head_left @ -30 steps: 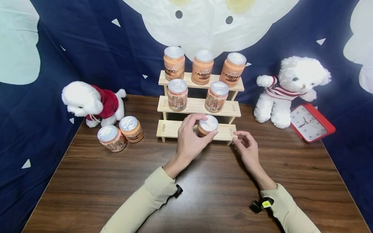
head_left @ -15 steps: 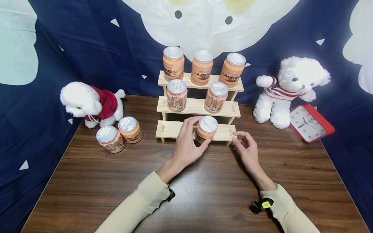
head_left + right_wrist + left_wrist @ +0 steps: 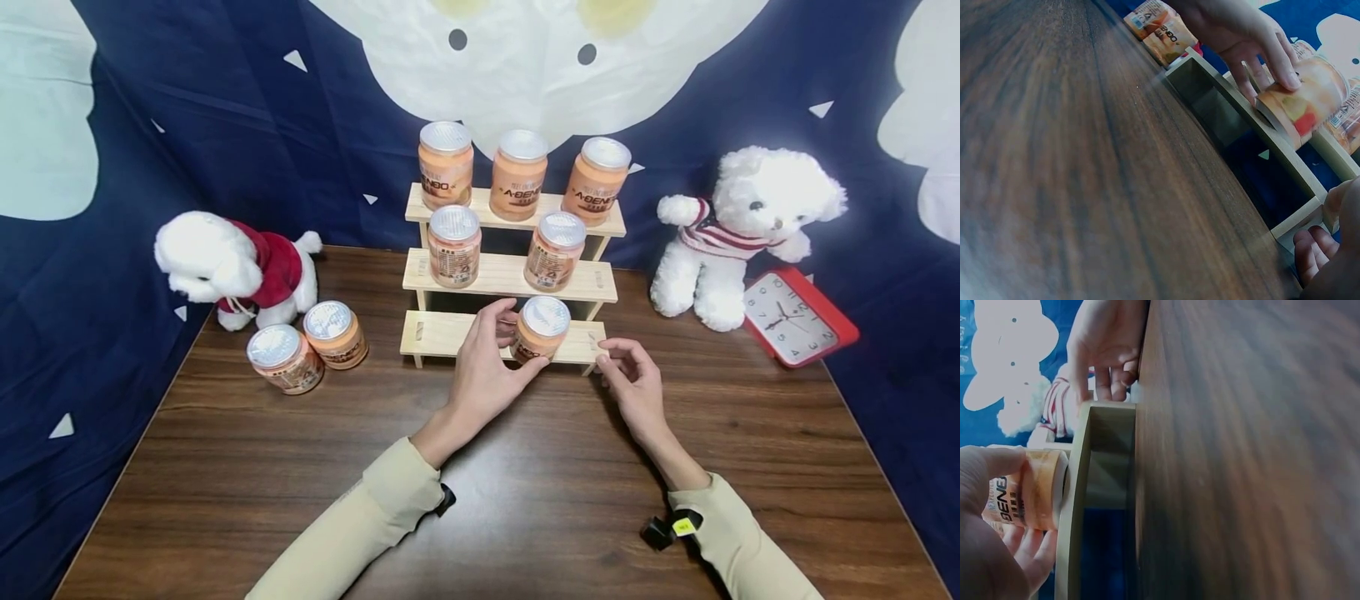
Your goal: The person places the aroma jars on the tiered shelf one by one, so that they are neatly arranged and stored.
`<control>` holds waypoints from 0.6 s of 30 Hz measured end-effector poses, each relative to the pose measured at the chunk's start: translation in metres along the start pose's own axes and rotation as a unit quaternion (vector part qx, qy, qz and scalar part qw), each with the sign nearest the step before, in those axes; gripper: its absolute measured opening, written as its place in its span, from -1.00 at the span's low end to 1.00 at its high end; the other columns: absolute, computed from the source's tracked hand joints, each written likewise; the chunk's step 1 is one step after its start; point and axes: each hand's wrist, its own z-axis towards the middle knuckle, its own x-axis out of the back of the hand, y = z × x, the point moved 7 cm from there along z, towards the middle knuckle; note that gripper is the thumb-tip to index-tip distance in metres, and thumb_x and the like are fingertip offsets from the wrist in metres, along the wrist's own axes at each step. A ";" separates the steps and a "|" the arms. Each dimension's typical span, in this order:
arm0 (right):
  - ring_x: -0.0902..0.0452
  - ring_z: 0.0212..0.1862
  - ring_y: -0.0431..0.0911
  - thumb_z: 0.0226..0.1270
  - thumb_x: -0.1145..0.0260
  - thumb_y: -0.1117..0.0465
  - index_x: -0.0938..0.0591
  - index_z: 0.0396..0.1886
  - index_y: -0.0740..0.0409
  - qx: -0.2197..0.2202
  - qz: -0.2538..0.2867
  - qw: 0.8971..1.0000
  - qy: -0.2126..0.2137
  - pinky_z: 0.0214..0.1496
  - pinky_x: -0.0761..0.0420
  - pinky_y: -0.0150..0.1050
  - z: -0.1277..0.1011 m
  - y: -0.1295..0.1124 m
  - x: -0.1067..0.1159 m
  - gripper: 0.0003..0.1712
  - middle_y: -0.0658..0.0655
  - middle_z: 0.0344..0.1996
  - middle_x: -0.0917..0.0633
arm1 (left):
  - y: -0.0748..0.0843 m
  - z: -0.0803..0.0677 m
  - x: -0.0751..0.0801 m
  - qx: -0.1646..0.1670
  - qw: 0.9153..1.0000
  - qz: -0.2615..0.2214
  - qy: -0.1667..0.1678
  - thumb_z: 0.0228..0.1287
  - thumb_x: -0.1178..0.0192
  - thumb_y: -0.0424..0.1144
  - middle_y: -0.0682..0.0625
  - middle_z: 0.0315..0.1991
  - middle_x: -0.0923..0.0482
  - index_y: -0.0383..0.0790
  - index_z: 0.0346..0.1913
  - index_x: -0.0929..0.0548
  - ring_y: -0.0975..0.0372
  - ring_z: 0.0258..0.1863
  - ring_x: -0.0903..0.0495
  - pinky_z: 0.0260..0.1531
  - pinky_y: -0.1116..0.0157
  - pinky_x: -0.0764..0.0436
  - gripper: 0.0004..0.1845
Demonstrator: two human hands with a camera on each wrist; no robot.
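Observation:
On the lowest step of the wooden display stand (image 3: 442,335) is an orange jar (image 3: 542,332) with a silver lid. My left hand (image 3: 483,367) holds this jar from its left side, thumb in front and fingers toward the back. The left wrist view shows the jar (image 3: 1041,487) upright on its base, right at the step's surface. My right hand (image 3: 636,385) grips the right end of that lowest step, with thumb and index finger at its corner. Its other fingers (image 3: 1310,250) curl beside the end of the stand in the right wrist view.
Two jars stand on the middle step and three on the top step. Two more jars (image 3: 337,335) sit on the table at left, by a plush dog (image 3: 273,267) in red. A plush bear (image 3: 720,283) and a red clock (image 3: 798,317) stand at right.
My left hand has shifted from over the lid down to the jar's side. The jar has moved slightly right along the lowest step. My right hand stays at the stand's end.

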 end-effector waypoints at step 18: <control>-0.56 -0.42 -0.22 0.56 -0.32 0.53 -0.61 0.13 0.58 0.006 0.001 1.000 0.000 -0.44 -0.59 -0.48 -0.001 -0.002 0.000 -0.75 -0.03 -0.29 -0.70 | 0.010 0.010 -0.033 0.023 0.992 0.107 0.057 -0.08 -0.85 -0.02 -0.08 -0.09 -0.57 -0.17 0.01 -0.48 0.09 -0.11 -0.62 -0.14 0.09 -0.75 -0.23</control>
